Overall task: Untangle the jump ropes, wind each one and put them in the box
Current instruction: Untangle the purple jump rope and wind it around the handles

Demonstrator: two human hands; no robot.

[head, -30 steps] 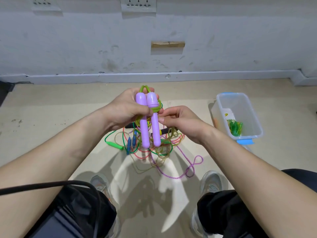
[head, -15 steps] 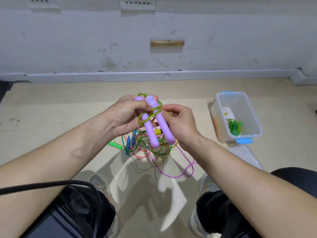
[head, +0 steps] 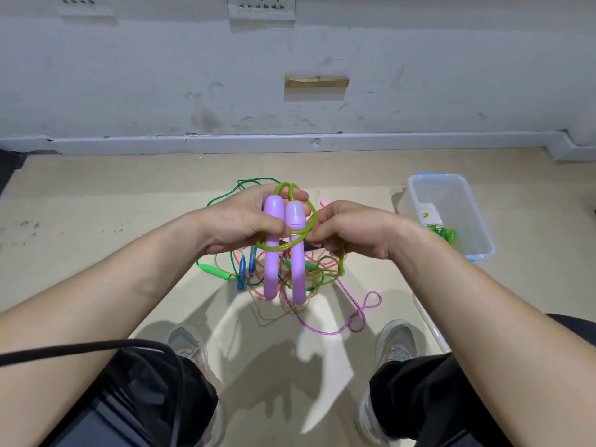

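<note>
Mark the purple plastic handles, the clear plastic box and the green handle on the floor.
purple plastic handles (head: 270,275): head view, left handle's lower shaft
clear plastic box (head: 448,201): head view, bare inside bottom
green handle on the floor (head: 214,271): head view, its middle

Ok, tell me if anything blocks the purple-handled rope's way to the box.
Nothing visible does. Only bare floor lies between the purple-handled rope, held by the left hand and right hand, and the open box; a green rope inside leaves room.

A wooden block (head: 316,81) sits on the scuffed wall (head: 129,75), below a socket plate (head: 260,6).
</note>
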